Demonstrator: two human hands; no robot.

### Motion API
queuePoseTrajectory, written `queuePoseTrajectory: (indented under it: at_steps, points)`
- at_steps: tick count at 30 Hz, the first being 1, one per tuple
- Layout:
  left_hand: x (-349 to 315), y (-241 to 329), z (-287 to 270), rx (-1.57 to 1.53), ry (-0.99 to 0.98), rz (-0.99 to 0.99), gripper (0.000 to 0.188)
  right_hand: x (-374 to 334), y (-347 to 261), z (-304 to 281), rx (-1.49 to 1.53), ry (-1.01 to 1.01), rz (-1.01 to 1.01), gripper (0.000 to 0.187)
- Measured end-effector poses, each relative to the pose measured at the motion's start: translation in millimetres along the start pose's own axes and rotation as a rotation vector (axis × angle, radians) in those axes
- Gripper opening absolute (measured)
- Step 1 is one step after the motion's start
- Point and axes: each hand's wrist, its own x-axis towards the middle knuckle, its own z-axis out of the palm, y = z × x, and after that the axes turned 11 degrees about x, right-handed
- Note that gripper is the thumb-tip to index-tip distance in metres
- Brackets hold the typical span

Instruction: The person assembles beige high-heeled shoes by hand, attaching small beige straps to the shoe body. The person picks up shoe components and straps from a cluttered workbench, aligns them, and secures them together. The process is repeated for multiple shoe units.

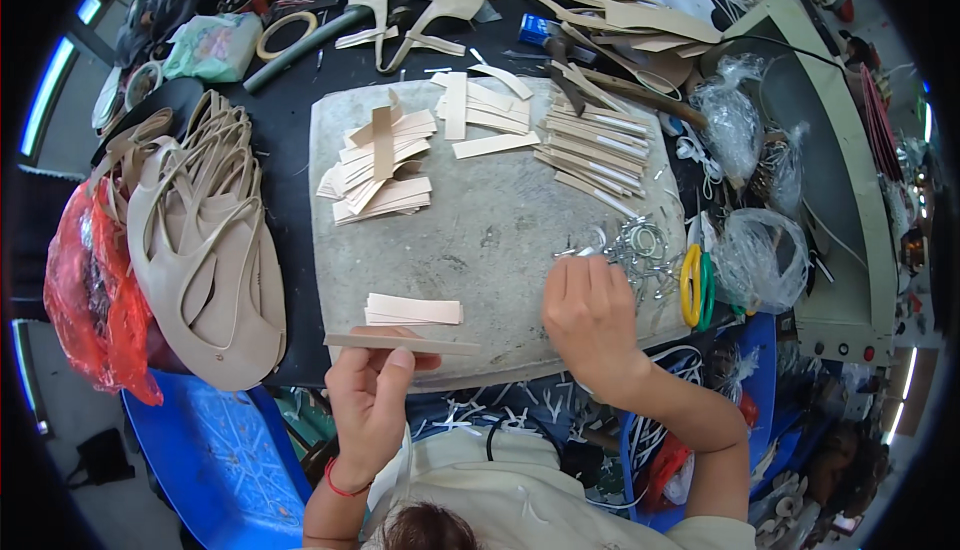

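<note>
My left hand [370, 400] pinches a thin beige leather strip [400, 343] held level at the near edge of the grey stone slab [500, 220]. Just beyond it a few short beige strips [413, 310] lie stacked on the slab. My right hand [590, 315] reaches with bent fingers into a heap of small metal buckles [635, 247] at the slab's right edge; whether it holds one is hidden. Farther back lie a loose pile of beige strips [380, 165] and a neat row of strips [592, 145].
A stack of beige sandal uppers [200, 240] sits left of the slab beside a red plastic bag [85, 290]. Clear plastic bags [760, 260], yellow and green rings [695, 285] and a sewing machine [830, 170] stand to the right. Tape, tools and leather offcuts crowd the back.
</note>
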Motion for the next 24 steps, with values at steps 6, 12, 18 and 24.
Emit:
queuePoseTrajectory:
  at_steps: [6, 12, 18, 24]
  points:
    - [5, -6, -7, -0.185, -0.029, -0.136, 0.019, 8, 15, -14, 0.635, 0.122, 0.215, 0.003]
    - [12, -14, -10, -0.262, -0.125, -0.199, 0.023, 7, -20, -41, 1.547, -0.288, 0.437, 0.011]
    - [10, -7, -11, -0.254, -0.183, -0.202, 0.023, 18, -32, -39, 1.709, -0.490, 0.470, 0.024]
    - [9, -9, -11, -0.278, -0.187, -0.233, 0.024, 19, -34, -34, 1.689, -0.503, 0.458, 0.027]
